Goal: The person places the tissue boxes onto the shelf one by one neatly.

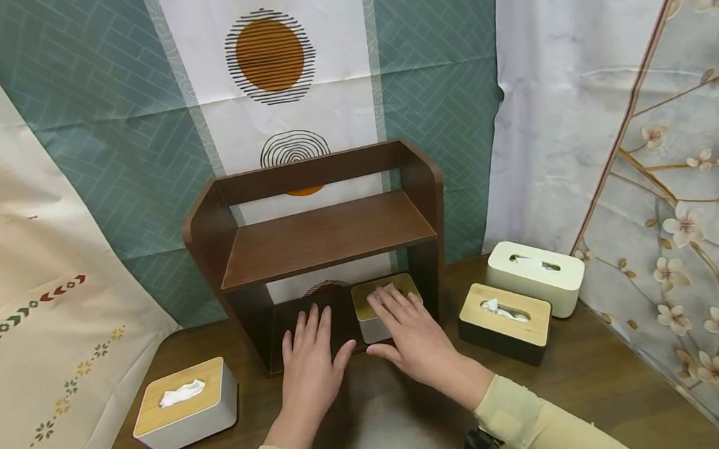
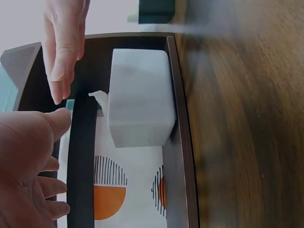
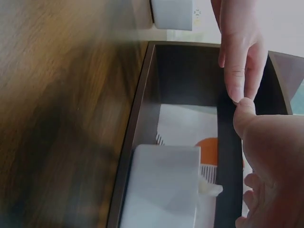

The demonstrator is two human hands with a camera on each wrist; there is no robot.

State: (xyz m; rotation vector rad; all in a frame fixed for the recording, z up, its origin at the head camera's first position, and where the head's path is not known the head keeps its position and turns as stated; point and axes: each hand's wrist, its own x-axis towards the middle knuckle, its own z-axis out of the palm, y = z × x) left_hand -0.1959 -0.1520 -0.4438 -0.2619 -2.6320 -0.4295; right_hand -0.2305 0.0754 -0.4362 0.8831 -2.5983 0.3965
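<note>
A white tissue box (image 1: 376, 330) with a wood-look lid stands at the right end of the lower level of a dark brown two-tier shelf (image 1: 329, 237). A tissue pokes out of its top. My right hand (image 1: 414, 332) is spread in front of this box and overlaps its lid in the head view. To its left, my left hand (image 1: 309, 363) is held before the lower level, fingers extended and thumb apart. The left wrist view shows the box (image 2: 141, 97) beyond both hands. Neither hand holds anything.
On the table left of the shelf sits another white tissue box (image 1: 187, 410) with a wood-look lid. Right of the shelf are a black tissue box (image 1: 499, 340) with a wood-look lid and a cream one (image 1: 535, 278) behind it. Patterned cloths (image 1: 439, 107) hang around the table.
</note>
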